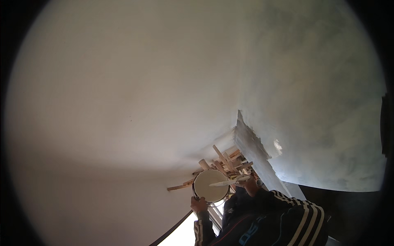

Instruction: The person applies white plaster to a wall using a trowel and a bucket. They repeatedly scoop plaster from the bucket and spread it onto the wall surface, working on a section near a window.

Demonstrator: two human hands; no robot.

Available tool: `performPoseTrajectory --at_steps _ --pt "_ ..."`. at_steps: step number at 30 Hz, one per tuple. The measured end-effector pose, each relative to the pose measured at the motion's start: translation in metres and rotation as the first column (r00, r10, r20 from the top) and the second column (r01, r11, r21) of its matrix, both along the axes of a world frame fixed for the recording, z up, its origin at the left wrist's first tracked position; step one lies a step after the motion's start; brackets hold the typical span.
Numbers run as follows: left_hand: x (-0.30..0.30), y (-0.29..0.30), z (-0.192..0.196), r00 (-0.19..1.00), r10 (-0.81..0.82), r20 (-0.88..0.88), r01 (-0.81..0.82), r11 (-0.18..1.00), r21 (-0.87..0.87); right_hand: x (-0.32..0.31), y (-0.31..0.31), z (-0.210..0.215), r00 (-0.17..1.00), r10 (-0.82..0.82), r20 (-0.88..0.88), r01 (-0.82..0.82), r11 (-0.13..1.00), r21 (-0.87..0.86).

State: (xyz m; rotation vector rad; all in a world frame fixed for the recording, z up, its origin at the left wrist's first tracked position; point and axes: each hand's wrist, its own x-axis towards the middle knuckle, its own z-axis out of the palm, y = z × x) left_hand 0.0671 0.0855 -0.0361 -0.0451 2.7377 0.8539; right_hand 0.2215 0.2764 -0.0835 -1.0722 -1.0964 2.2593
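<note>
Evidently the round bucket (194, 190) of white mixture (207, 179), low and just right of centre in the frame, is held by its rim: the left hand (199, 204) has its fingers closed around the lower left edge, probably to keep it steady and mouth up. What bears its weight underneath is hidden. The right hand (250, 186) is wrapped around one end of a white-smeared hand tool (221, 183), whose tip reaches over the mixture from the right, presumably so that drips fall back inside; whether it is a brush or a scraper I cannot tell.

Beyond the rim, toward the centre of the frame, lies a jumble of timber offcuts (223, 158), which likely crowds the footing there. A ragged grey strip (253, 143) runs down from the corner between the pale left wall (123, 90) and the mottled right wall (316, 98). At lower right, the striped dark jacket (303, 223) blocks the view of whatever is beneath.
</note>
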Motion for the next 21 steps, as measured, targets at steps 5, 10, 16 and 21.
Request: performPoseTrajectory --at_steps 5,10,16,21 --pt "-0.002 0.020 0.044 0.994 0.026 0.102 -0.031 0.998 0.049 -0.001 0.012 -0.017 0.982 -0.186 -0.019 0.184 0.978 -0.096" --pt "-0.022 0.040 0.034 0.992 -0.061 -0.108 0.078 0.985 0.155 -0.025 0.043 -0.015 0.973 -0.225 -0.056 0.220 0.972 -0.084" --pt "-0.057 0.097 0.090 0.931 -0.352 -0.101 0.361 0.928 0.095 -0.027 0.085 0.090 0.905 -0.350 -0.243 0.345 0.936 -0.063" --pt "-0.076 0.161 0.124 0.901 -0.425 -0.084 0.433 0.873 0.224 -0.016 0.134 0.136 0.820 -0.431 -0.377 0.471 0.882 0.015"
